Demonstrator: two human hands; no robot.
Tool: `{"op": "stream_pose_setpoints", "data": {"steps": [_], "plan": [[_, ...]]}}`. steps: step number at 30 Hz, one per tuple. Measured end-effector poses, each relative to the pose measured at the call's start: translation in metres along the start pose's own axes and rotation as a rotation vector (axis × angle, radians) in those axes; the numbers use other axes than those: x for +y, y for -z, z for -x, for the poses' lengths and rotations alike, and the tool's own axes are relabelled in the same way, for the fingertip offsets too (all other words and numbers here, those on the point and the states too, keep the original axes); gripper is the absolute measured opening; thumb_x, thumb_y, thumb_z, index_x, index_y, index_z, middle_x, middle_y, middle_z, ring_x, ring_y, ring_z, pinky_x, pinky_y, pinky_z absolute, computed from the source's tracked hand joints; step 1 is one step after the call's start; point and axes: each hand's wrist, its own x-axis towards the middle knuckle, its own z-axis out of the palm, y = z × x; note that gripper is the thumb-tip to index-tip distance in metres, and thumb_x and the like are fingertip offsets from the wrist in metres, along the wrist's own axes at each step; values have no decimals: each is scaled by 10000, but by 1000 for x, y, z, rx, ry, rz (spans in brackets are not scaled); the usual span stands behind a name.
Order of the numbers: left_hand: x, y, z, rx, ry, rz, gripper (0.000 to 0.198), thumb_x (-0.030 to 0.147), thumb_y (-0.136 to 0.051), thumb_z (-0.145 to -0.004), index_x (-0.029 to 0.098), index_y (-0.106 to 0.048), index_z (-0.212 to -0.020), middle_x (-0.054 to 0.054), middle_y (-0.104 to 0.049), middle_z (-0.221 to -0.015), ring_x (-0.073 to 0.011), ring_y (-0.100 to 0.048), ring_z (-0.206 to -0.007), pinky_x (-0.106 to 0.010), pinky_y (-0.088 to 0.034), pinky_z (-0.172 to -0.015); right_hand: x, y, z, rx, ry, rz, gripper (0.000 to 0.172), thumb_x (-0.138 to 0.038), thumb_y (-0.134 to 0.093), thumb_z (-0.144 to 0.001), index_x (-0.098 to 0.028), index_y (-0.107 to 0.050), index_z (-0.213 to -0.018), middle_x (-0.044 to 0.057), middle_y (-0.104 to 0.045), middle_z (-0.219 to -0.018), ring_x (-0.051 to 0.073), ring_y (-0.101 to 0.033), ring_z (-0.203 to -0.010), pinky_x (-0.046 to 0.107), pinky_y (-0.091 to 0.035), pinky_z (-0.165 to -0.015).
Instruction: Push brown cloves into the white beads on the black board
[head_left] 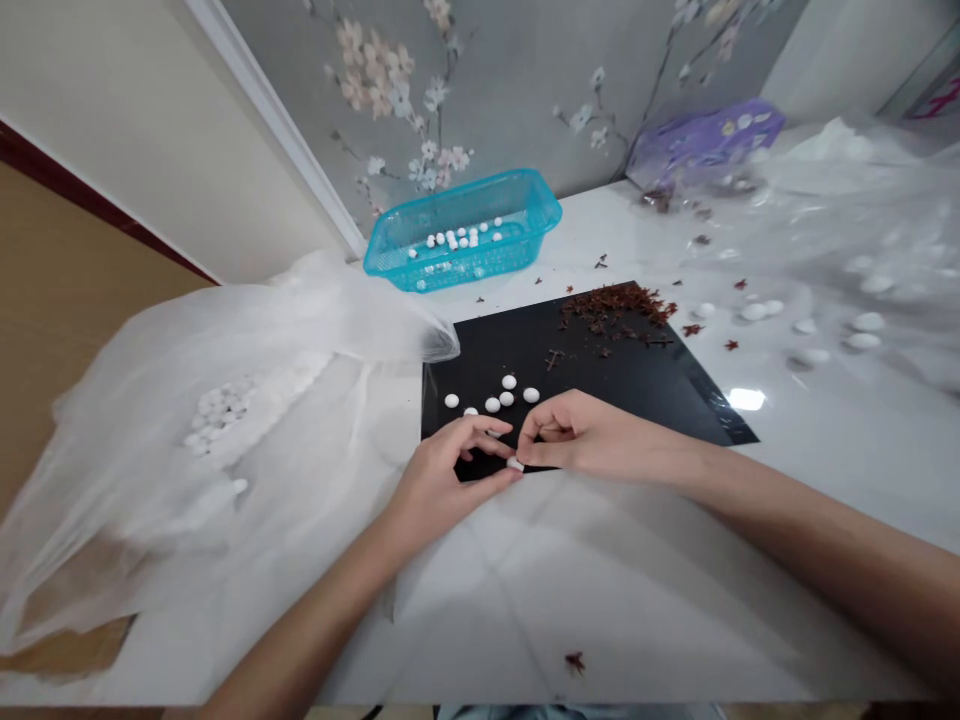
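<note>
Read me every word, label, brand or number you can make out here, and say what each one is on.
No readable words, brands or numbers show anywhere.
The purple packet by the wall has pale marks, too blurred to read.
The pink marks on the item in the top right corner are too blurred and cut off to tell if they are writing.

Head-worn view, facing forward and down
</note>
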Motion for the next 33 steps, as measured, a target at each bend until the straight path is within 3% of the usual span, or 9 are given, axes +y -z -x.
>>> {"op": "stream_pose_setpoints", "data": {"steps": [8,17,21,24,28,33], "plan": [[1,-1,-2,5,24,26,308,278,-677,-729,257,-530,-999,46,-700,-834,-141,-642,-808,-249,-416,-704,4,-1,-1,74,-24,-23,238,-379,-617,-733,-143,-639,-755,-58,-426,-516,51,-313,-440,202,-228,-424],[1,-1,-2,8,21,34,297,285,-667,-734,242,-529,-993,22,-708,-838,-162,-649,-812,-280,-426,-720,1,-1,-3,64,-88,-163,156,-303,-667,-684,-148,-665,-703,3,-607,-599,73,-434,-479,203,-304,-437],[3,0,-3,2,44,59,317,271,-682,-716,236,-519,-986,24,-708,-815,-159,-649,-787,-275,-419,-704,-2,0,-8,119,-91,-83,94,-234,-687,-642,-149,-647,-632,-51,-486,-458,51,-326,-426,207,-225,-409],[3,0,-4,3,56,67,318,274,-688,-709,238,-523,-978,30,-709,-805,-153,-644,-776,-269,-411,-694,-4,1,-10,152,-134,-50,151,-232,-711,-617,-156,-587,-577,-73,-420,-410,45,-296,-400,210,-206,-398],[4,0,-3,-11,59,67,337,264,-703,-693,234,-516,-972,35,-714,-803,-151,-641,-774,-268,-399,-695,-7,3,-11,89,-186,-19,203,-265,-747,-589,-161,-573,-597,-49,-497,-458,61,-385,-425,207,-267,-412],[5,1,-3,-9,71,82,317,256,-704,-692,227,-528,-954,35,-712,-792,-148,-640,-763,-273,-398,-697,-3,3,-13,88,-172,43,299,-315,-777,-554,-171,-515,-562,-54,-481,-442,65,-381,-431,207,-257,-407]]}}
